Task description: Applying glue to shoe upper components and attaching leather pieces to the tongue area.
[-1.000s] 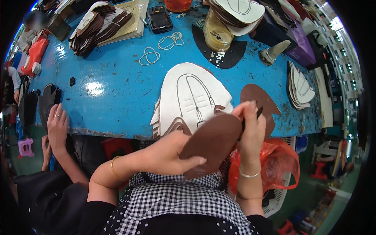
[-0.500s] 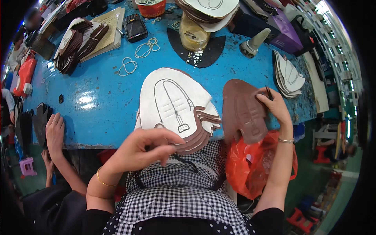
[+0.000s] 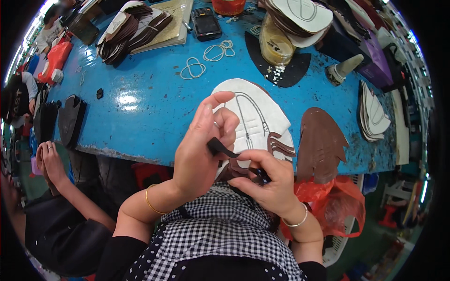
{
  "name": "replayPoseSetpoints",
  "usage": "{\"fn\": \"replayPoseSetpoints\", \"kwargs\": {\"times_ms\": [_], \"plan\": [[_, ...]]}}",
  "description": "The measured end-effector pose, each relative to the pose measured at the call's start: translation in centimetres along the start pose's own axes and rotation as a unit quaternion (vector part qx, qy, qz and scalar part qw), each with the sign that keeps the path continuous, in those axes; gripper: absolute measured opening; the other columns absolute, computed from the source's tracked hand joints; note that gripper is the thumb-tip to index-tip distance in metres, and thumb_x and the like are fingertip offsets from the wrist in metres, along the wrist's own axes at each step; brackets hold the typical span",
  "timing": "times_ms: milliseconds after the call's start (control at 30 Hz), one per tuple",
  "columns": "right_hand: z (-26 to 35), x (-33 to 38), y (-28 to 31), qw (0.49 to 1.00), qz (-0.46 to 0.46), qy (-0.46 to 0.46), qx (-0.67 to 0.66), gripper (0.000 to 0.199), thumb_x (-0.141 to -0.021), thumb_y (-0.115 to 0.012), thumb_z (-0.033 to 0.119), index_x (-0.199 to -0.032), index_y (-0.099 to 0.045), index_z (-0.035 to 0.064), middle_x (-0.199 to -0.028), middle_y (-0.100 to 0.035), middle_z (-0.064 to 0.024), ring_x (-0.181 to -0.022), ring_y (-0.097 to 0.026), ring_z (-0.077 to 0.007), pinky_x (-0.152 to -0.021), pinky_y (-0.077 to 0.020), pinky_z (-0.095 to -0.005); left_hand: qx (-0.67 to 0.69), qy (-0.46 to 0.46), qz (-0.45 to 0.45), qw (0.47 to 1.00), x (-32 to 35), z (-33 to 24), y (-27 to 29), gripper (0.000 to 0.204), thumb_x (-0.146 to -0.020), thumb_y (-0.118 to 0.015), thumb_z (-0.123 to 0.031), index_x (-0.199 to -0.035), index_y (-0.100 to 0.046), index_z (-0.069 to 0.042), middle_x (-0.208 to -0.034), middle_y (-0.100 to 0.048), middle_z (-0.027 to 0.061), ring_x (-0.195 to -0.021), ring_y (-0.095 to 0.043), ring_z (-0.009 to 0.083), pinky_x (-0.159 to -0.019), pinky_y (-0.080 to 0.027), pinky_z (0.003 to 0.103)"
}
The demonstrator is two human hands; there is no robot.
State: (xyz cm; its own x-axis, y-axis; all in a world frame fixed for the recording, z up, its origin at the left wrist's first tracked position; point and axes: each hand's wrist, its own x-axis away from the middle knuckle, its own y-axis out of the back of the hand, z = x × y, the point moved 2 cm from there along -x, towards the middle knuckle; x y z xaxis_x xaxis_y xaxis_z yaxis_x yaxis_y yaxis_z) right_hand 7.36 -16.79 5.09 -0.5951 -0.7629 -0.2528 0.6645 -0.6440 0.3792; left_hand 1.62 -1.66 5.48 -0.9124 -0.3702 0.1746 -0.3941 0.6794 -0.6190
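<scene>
Over the pile of leather shoe pieces, my left hand (image 3: 199, 147) is raised with curled fingers, gripping a short black strip (image 3: 218, 146). My right hand (image 3: 269, 185) pinches the strip's other end between thumb and forefinger. A small dark object (image 3: 259, 175) sits in the right palm, mostly hidden by the fingers. Beneath both hands lies the pile of white-faced pieces (image 3: 251, 112) with brown edges, stitched outlines on top. To the right, a single brown leather piece (image 3: 322, 140) rests by itself at the table's near edge.
On the blue table (image 3: 140, 122) are rubber bands (image 3: 193, 69), a black handheld device (image 3: 206, 24), a jar (image 3: 276, 42), a grey cone (image 3: 344, 69) and another stack of pieces (image 3: 373, 112). A red plastic bag (image 3: 337, 206) hangs below the edge. A co-worker's hands (image 3: 50, 161) are at left.
My right hand has left the brown piece, which stays lying on the table, and come in to the middle. Both hands now meet on the black strip. The view has shifted left.
</scene>
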Motion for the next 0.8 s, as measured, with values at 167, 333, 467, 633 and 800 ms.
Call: {"fn": "replayPoseSetpoints", "kwargs": {"times_ms": [167,333,467,633,800], "plan": [[0.3,-0.9,-2.2,0.994,-0.064,-0.065,-0.056,0.029,-0.079,-0.085,0.009,-0.1,-0.065,0.0039,-0.069,-0.062,-0.0032,-0.057,-0.057,-0.0081,-0.053,-0.0447,-0.0232,-0.06,-0.057,0.054,0.995,1.0,0.1,0.8,0.041,-0.109,-0.036,-0.031,-0.137,-0.042,-0.002,-0.089,-0.043,-0.0019,-0.077,-0.035,0.0042,-0.068,-0.032,0.019],[-0.6,-0.9,-2.8,0.995,-0.081,0.015,-0.055,0.021,-0.08,-0.081,0.002,-0.097,-0.067,0.0028,-0.073,-0.067,-0.0053,-0.06,-0.063,-0.01,-0.054,-0.0466,-0.0236,-0.111,-0.035,0.092,0.989,1.7,-0.6,2.5,0.036,-0.108,-0.039,-0.025,-0.134,-0.047,-0.002,-0.094,-0.047,-0.0018,-0.081,-0.042,0.0046,-0.069,-0.036,0.018],[0.1,-1.4,-1.3,0.993,-0.064,0.102,-0.01,0.018,-0.079,-0.081,0.0,-0.093,-0.07,0.0028,-0.079,-0.072,-0.0073,-0.066,-0.069,-0.0137,-0.057,-0.0505,-0.024,-0.296,0.062,0.203,0.931,1.7,-2.2,4.8,0.017,-0.104,-0.052,-0.011,-0.114,-0.061,0.0,-0.096,-0.058,-0.001,-0.087,-0.052,0.0031,-0.075,-0.044,0.02],[1.2,-1.8,-2.1,0.989,-0.019,0.14,0.043,0.016,-0.075,-0.077,0.0,-0.089,-0.071,0.005,-0.081,-0.074,-0.0061,-0.071,-0.073,-0.0193,-0.057,-0.0555,-0.0291,-0.286,0.067,0.211,0.932,1.1,-5.1,5.6,0.012,-0.088,-0.076,-0.004,-0.096,-0.068,0.001,-0.086,-0.067,-0.0014,-0.081,-0.06,0.0037,-0.072,-0.047,0.019],[0.4,-1.8,-1.0,0.997,-0.012,0.061,-0.039,0.03,-0.085,-0.073,-0.002,-0.112,-0.062,0.0021,-0.085,-0.068,-0.0032,-0.074,-0.065,-0.0119,-0.066,-0.0517,-0.0236,-0.472,-0.027,0.245,0.846,-0.1,-9.9,5.8,0.013,-0.08,-0.083,-0.005,-0.088,-0.073,-0.002,-0.076,-0.067,-0.0019,-0.075,-0.061,0.0056,-0.067,-0.048,0.022]]}}
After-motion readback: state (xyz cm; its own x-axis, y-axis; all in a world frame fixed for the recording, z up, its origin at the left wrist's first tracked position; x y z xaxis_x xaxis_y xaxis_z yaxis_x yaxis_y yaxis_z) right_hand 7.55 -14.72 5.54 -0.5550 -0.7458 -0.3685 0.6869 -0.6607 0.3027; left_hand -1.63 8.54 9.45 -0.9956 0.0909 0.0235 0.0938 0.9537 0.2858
